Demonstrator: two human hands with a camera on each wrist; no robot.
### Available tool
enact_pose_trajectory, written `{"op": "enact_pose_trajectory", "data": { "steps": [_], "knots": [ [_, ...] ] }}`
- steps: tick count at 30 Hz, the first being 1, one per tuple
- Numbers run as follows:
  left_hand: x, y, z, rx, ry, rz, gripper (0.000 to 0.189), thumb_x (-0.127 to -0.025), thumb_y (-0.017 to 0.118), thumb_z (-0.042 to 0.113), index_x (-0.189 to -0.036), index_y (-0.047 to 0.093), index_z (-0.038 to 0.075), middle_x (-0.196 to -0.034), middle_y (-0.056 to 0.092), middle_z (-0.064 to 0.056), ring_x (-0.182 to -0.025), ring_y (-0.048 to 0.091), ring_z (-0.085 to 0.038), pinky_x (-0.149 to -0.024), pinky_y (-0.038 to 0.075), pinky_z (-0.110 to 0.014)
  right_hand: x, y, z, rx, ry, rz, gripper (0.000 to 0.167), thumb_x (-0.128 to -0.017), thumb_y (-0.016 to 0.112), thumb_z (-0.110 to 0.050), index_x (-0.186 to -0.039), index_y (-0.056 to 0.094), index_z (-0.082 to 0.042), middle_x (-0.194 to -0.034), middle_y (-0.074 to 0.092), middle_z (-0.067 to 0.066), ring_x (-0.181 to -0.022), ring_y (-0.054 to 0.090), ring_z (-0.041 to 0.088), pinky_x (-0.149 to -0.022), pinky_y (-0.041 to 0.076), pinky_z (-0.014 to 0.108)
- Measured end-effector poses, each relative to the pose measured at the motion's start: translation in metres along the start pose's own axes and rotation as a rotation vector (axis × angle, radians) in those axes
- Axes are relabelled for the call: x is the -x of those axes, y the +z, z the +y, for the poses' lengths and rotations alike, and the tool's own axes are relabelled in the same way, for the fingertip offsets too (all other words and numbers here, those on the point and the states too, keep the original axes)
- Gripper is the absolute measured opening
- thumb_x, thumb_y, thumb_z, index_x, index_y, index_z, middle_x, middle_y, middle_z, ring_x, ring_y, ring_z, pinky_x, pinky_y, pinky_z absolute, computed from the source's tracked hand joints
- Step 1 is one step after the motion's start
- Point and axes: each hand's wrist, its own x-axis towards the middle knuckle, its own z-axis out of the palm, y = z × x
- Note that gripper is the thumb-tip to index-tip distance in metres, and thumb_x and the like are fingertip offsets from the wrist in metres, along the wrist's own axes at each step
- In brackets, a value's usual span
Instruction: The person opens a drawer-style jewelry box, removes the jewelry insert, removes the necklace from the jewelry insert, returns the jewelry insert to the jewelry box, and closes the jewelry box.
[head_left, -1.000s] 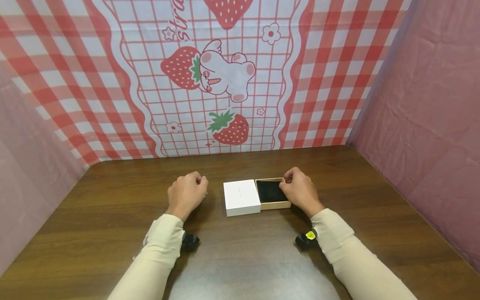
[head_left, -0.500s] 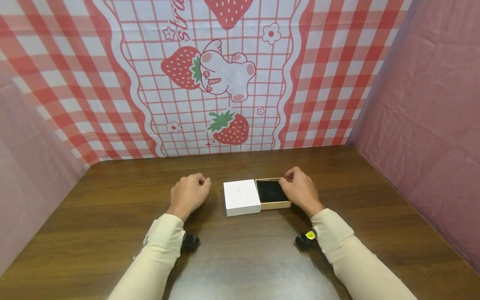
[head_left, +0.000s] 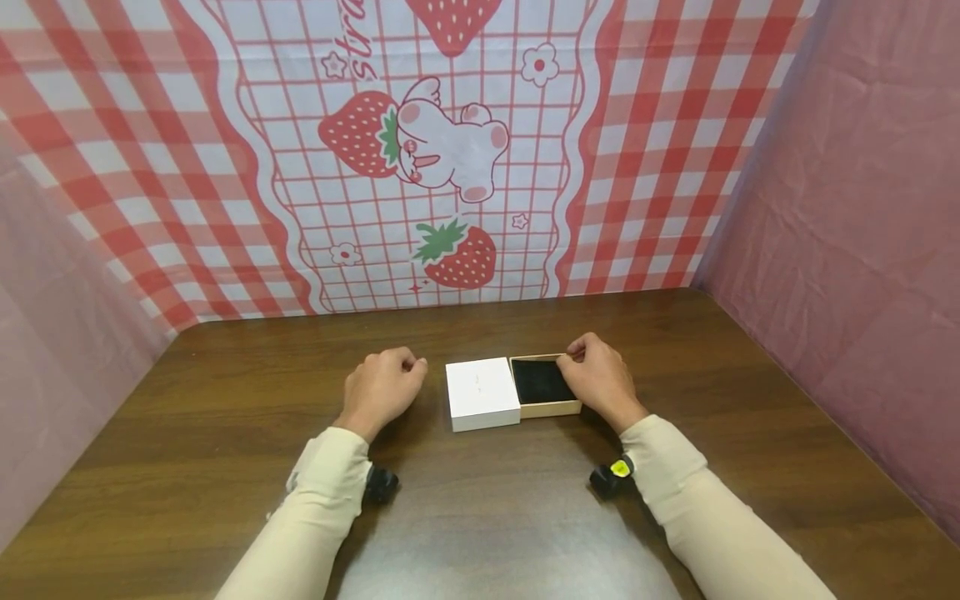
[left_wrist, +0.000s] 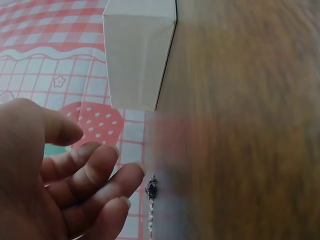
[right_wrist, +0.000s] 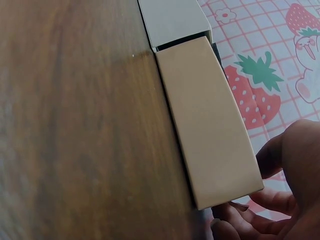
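A small white box sleeve (head_left: 482,393) lies on the table, with its tan drawer (head_left: 551,409) slid out to the right. Inside the drawer is a black pad (head_left: 542,381). My right hand (head_left: 602,381) pinches the drawer's right end, thumb over the rim and fingers at the outer end, as the right wrist view shows. Left of the sleeve, my left hand (head_left: 382,387) is held with its fingers loosely curled around nothing. Just beyond its fingertips in the left wrist view is a glittery, dark-silver chain-like piece (left_wrist: 151,191), hidden behind the hand in the head view.
The brown wooden table (head_left: 480,508) ends at the back against a red-and-white checked strawberry cloth (head_left: 450,250). Pink cloth (head_left: 847,250) closes off the right side, and paler pink cloth (head_left: 60,333) hangs at the left.
My left hand has shifted slightly right, toward the sleeve, and its fingers have loosened; the small glint beside it has gone from the head view. The right hand and box stay put.
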Motion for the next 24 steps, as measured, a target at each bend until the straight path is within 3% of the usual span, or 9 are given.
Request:
{"op": "enact_pose_trajectory", "data": {
  "steps": [7, 17, 24],
  "knots": [
    [-0.0001, 0.0007, 0.0030, 0.011, 0.028, -0.068, 0.029, -0.097, 0.058, 0.045, -0.090, 0.073, 0.022, -0.084, 0.069, 0.002, -0.071, 0.061, -0.020, -0.064, 0.048, -0.045, 0.0002, -0.0001, 0.0007, 0.001, -0.006, 0.004, 0.028, -0.092, 0.061, -0.031, -0.108, 0.062, -0.007, -0.104, 0.067, 0.012, -0.094, 0.062, 0.030, -0.081, 0.048, 0.048],
    [0.0025, -0.0011, 0.0047, 0.079, 0.055, -0.201, 0.038, -0.098, 0.056, 0.050, -0.080, 0.070, 0.021, -0.063, 0.062, 0.008, -0.061, 0.059, -0.013, -0.060, 0.042, -0.038, -0.0004, -0.0007, -0.0002, -0.003, -0.015, -0.005, 0.028, -0.093, 0.060, -0.031, -0.108, 0.062, -0.007, -0.104, 0.066, 0.013, -0.093, 0.061, 0.030, -0.081, 0.048, 0.047],
    [0.0040, -0.0005, 0.0053, 0.149, 0.067, -0.260, 0.039, -0.100, 0.055, 0.049, -0.079, 0.070, 0.020, -0.067, 0.065, 0.006, -0.060, 0.063, -0.009, -0.062, 0.044, -0.037, -0.0008, 0.0004, 0.0010, -0.010, -0.008, -0.018, 0.028, -0.093, 0.060, -0.031, -0.108, 0.061, -0.007, -0.104, 0.066, 0.013, -0.093, 0.061, 0.030, -0.081, 0.047, 0.047]
  ]
}}
